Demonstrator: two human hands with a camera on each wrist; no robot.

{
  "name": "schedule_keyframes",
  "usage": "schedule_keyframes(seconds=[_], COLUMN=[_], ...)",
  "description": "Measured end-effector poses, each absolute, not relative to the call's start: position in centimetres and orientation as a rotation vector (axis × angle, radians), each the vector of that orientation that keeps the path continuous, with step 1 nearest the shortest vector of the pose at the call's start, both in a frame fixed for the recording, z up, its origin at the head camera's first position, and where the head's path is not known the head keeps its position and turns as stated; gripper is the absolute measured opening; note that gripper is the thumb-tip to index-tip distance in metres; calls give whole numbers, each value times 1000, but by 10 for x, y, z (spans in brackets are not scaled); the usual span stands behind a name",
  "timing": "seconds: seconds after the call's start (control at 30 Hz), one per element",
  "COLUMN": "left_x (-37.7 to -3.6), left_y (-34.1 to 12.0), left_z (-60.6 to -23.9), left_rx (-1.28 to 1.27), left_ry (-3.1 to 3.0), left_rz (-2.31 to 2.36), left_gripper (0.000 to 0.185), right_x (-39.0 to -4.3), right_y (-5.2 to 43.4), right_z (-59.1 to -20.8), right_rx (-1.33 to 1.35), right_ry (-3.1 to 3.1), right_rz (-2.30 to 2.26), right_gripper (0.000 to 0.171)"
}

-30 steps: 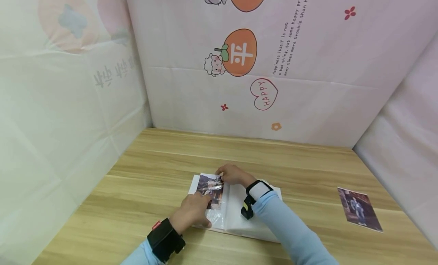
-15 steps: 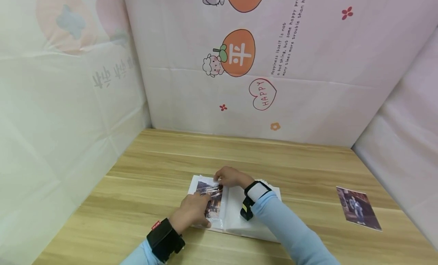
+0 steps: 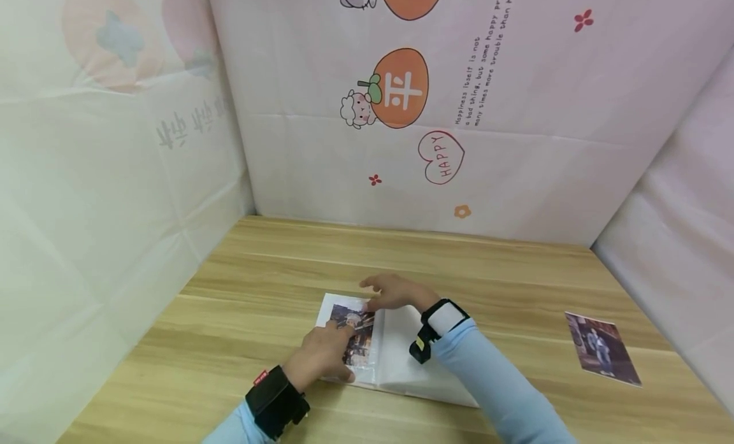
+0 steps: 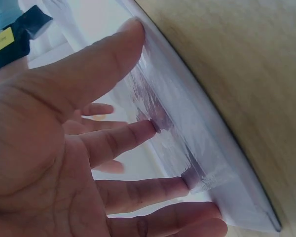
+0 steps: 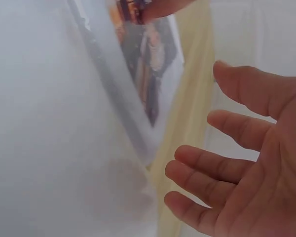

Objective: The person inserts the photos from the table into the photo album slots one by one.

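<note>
Wooden table (image 3: 275,272) under both hands, with open wood running off beyond the fingertips to the patterned backdrop (image 3: 516,144) and out past the left wrist to the side wall. On the right, open wood again, broken only by a loose photo (image 3: 602,348) lying flat, well apart from the right hand and close to the table's right edge.

Between the hands lies the open album (image 3: 401,355), white pages up, its near edge just short of the table's front edge. In its left page sits the photo in the sleeve (image 3: 352,332), under clear plastic.

Left hand (image 3: 321,355) lies over that page's near part, fingers straight and spread, tips pressing the plastic; the left wrist view shows the fingertips (image 4: 148,126) flat against the sleeve, near the page's outer edge.

Right hand (image 3: 395,292) hovers at the album's far edge, just above the page top, palm open, fingers (image 5: 227,123) loosely spread and gripping nothing, the wrist angled in across the right page.
</note>
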State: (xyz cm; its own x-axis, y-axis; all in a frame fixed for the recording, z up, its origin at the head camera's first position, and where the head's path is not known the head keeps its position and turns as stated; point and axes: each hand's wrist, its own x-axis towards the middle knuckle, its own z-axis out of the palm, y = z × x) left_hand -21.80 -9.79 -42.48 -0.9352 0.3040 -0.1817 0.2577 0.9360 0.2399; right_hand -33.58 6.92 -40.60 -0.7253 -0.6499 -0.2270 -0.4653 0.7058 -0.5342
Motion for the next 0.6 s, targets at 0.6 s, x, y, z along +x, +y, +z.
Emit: schedule_keyframes(seconds=[0.6], left_x=[-215], left_y=[-105], left_z=[-428], left_rx=[459], left_ry=[2923], left_rz=[355], left_gripper=[78], right_x=[-292], right_y=[166], right_z=[-403], right_rx=[-945], right_ry=[2638], right_rz=[-534], right_gripper=[67])
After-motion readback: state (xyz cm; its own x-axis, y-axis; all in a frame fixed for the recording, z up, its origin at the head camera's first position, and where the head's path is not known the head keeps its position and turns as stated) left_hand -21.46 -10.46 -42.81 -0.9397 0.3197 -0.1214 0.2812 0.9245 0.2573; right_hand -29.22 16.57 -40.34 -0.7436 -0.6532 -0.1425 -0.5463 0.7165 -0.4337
